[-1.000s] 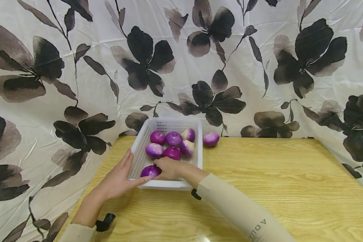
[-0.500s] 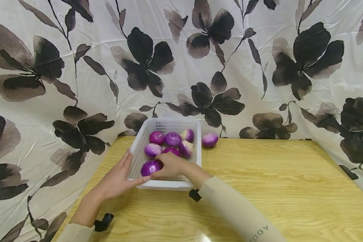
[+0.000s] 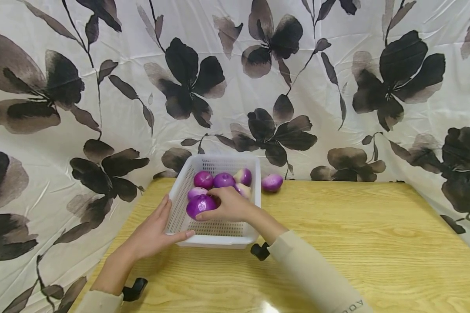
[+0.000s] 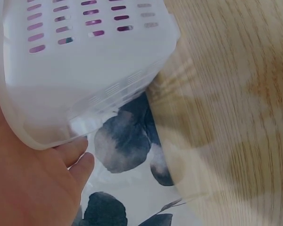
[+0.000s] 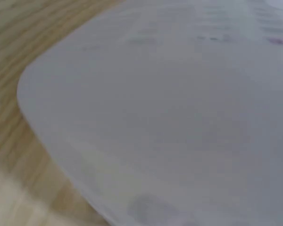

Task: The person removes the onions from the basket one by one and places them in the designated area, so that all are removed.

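Note:
In the head view my right hand [image 3: 232,203] grips a peeled purple onion [image 3: 201,208], thumb on its near side and fingers over its far side. The onion is over the front part of a white plastic basket [image 3: 219,239]. Several more peeled onions [image 3: 224,180] sit toward the basket's back, some partly hidden by my right hand. My left hand [image 3: 148,232] rests against the front-left corner, its fingers extended along the left wall and its thumb across the front rim. The left wrist view shows this hand [image 4: 33,174] beside the basket wall [image 4: 85,70].
One loose purple onion [image 3: 272,183] lies on the wooden table [image 3: 356,234], just right of the basket's back corner. A floral cloth [image 3: 235,87] hangs behind the table. Only the basket's pale outer wall [image 5: 170,108] and some table surface show in the right wrist view, blurred.
My right hand has raised the onion from the front-left of the basket and shifted it backward and slightly right. The basket floor there now shows. My left hand stays in place.

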`<act>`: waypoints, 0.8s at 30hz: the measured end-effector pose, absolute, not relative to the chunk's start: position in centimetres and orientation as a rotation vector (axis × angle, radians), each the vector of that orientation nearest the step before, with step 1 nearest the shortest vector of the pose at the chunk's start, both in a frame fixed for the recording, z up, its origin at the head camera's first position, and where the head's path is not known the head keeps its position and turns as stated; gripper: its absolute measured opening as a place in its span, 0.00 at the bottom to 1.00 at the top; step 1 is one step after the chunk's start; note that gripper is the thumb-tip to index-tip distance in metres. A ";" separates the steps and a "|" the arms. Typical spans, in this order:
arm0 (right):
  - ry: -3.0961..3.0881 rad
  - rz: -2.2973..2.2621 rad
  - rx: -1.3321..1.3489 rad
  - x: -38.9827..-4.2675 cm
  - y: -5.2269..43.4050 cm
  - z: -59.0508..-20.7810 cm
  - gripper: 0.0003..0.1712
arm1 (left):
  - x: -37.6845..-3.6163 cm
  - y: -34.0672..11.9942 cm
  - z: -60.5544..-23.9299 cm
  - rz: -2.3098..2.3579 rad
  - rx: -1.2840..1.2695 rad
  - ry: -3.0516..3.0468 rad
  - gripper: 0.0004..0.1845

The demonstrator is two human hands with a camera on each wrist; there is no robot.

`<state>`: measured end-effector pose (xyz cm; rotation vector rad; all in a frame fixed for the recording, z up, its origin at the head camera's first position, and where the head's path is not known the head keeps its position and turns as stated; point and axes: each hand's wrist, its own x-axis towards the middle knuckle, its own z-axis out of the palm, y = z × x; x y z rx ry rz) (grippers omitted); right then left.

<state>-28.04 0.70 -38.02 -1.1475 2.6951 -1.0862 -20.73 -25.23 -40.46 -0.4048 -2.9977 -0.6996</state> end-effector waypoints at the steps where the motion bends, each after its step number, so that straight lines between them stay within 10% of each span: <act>1: 2.699 -1.084 -1.147 -28.0 0.9 -37.7 0.41 | -20.7 -25.2 -40.5 -0.699 -0.405 -2.994 0.70; 24: 2.766 -1.139 -1.050 -26.7 7.7 -35.7 0.43 | -20.7 -25.1 -40.6 -0.673 -0.426 -2.973 0.70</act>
